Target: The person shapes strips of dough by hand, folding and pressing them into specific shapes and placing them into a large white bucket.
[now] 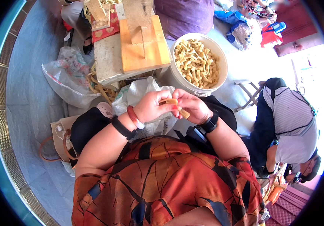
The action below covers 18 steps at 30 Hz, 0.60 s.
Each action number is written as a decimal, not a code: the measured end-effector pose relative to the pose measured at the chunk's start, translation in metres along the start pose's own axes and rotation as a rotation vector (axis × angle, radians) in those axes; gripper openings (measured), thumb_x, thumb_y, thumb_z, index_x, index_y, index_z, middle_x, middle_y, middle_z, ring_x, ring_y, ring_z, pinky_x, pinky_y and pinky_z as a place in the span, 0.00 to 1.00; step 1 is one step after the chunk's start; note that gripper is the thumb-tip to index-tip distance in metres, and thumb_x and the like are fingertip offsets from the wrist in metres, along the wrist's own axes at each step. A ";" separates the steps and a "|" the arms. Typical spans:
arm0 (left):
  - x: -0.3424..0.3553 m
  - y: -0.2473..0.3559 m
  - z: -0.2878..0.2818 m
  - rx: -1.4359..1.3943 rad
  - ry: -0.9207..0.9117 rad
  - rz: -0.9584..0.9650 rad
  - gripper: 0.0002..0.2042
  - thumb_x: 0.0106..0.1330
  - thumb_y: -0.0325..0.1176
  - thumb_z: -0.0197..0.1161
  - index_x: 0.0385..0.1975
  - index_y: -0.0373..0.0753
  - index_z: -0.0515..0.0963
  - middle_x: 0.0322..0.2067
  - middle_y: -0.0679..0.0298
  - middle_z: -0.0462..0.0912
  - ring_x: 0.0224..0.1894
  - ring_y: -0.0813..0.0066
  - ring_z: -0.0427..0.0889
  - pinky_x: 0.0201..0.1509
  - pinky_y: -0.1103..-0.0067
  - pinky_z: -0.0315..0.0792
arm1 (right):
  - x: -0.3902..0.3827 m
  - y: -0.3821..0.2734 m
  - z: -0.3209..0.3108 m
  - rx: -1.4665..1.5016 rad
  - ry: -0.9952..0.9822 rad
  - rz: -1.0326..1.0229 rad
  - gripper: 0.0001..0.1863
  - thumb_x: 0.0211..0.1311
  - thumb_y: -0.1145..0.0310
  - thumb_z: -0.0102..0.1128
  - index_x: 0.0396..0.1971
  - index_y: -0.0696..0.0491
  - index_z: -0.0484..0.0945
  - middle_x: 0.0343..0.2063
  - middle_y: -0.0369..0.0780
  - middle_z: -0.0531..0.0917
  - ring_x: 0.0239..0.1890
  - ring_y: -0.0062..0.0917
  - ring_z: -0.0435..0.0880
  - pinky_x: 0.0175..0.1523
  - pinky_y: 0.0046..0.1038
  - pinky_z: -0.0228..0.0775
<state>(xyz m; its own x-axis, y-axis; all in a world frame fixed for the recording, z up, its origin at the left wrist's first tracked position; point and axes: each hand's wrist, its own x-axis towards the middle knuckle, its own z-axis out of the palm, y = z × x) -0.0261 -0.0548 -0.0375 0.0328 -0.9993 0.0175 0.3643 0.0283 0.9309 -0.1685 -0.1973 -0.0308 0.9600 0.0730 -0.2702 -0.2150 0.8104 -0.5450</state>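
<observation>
Close together in front of my chest, both hands pinch one pale yellow, flat strip [184, 112] that looks bent or knotted. My left hand [151, 107] has thumb and fingers closed on its left part. On the other side, my right hand [194, 107] grips it by the fingertips, and a short end sticks out below. The exact fold is partly hidden by the fingers. Just beyond my right hand stands a white bucket [225, 67] filled with many similar short yellow knotted pieces [196, 63].
A low table [107, 64] holds an orange wooden board [143, 56] with an upright block. Long yellow strips [101, 88] hang beside white plastic bags [69, 77]. A purple sack [184, 17] stands behind the bucket. One person [294, 116] bends over at right; a handbag [61, 139] lies left.
</observation>
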 end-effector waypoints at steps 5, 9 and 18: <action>-0.012 0.017 0.001 0.022 -0.052 -0.048 0.06 0.67 0.30 0.60 0.30 0.36 0.74 0.26 0.68 0.78 0.32 0.83 0.75 0.39 0.84 0.70 | 0.002 0.009 0.001 -0.079 -0.124 0.047 0.05 0.62 0.71 0.58 0.34 0.52 0.71 0.25 0.34 0.76 0.24 0.18 0.74 0.29 0.17 0.61; -0.017 0.004 -0.011 0.091 -0.091 -0.094 0.05 0.67 0.32 0.60 0.35 0.37 0.76 0.28 0.71 0.78 0.31 0.86 0.73 0.37 0.87 0.67 | 0.003 0.003 -0.004 -0.301 -0.195 0.061 0.05 0.63 0.72 0.57 0.35 0.51 0.70 0.26 0.31 0.74 0.25 0.14 0.71 0.29 0.16 0.59; -0.015 -0.018 -0.022 -0.090 0.336 -0.326 0.10 0.72 0.34 0.48 0.45 0.38 0.74 0.26 0.70 0.74 0.23 0.88 0.68 0.29 0.90 0.64 | -0.003 -0.058 -0.054 -1.425 0.934 -0.807 0.10 0.60 0.76 0.57 0.42 0.56 0.75 0.30 0.39 0.79 0.36 0.27 0.79 0.43 0.29 0.71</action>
<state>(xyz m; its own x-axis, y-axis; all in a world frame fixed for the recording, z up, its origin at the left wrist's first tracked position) -0.0130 -0.0400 -0.0629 0.1968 -0.8938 -0.4030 0.4840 -0.2690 0.8327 -0.1683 -0.2752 -0.0412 0.6056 -0.7229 0.3326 -0.2615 -0.5756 -0.7747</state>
